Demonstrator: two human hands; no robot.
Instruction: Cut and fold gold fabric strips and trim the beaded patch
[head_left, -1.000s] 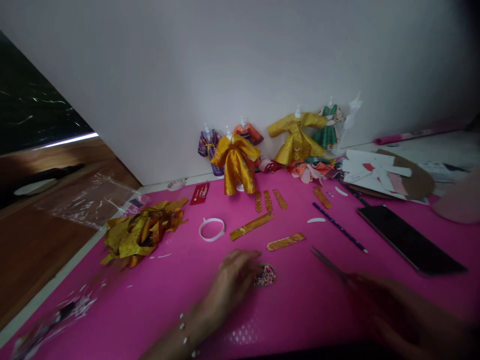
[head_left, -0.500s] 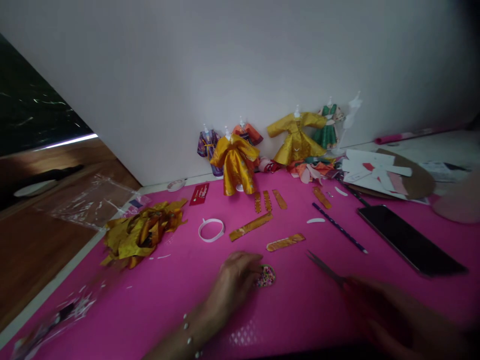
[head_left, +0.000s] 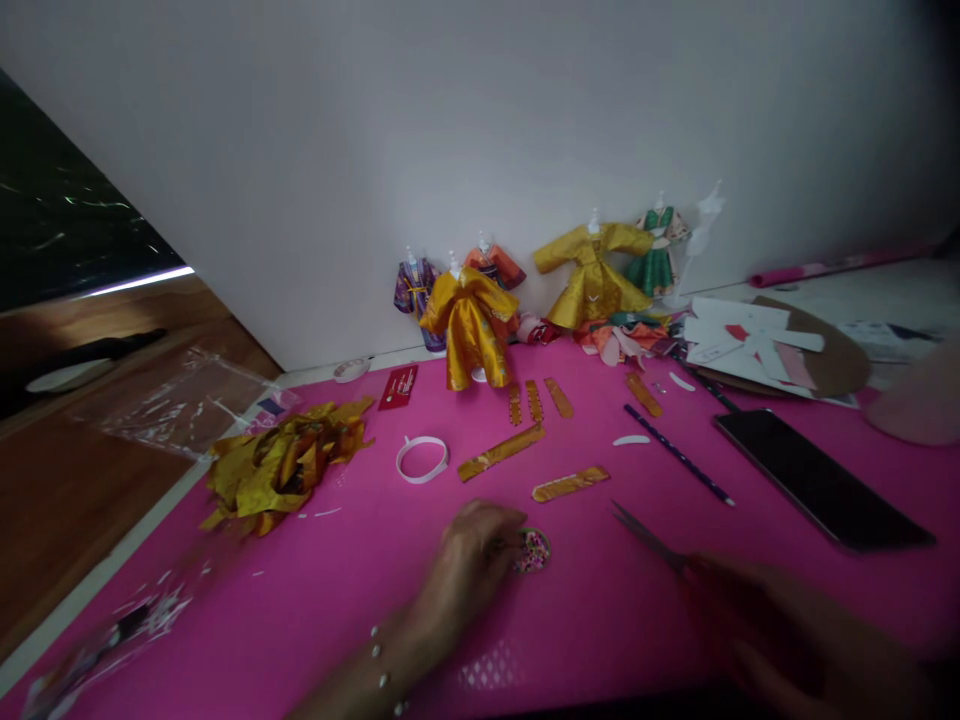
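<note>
Scissors (head_left: 649, 538) are lying with the blades pointing toward the far edge of the pink surface (head_left: 600, 620), handle end inside the right hand (head_left: 757, 630) near the near right corner. The right hand is blurred and dark; its fingers are wrapping the handle end, though how far the blades are spread cannot be told. The left hand (head_left: 469, 565) is resting near the middle of the near edge, fingers curling down onto a small speckled patch (head_left: 534, 550), touching its left side; whether they are pinching it or only pressing it cannot be told. A beaded bracelet (head_left: 379, 670) is showing on the left wrist.

Just beyond the patch, two gold strips (head_left: 570, 484) (head_left: 501, 452) are lying flat, with three shorter gold pieces (head_left: 535, 400) farther back. A white ring (head_left: 422, 458) is sitting to the left of them, and a heap of gold scraps (head_left: 281, 470) is lying toward the left edge. A dark pencil (head_left: 679, 455) and a black phone (head_left: 821, 480) are lying toward the right edge. Small paper dresses, among them a gold dress (head_left: 471, 325), are standing along the far edge against the wall.
</note>
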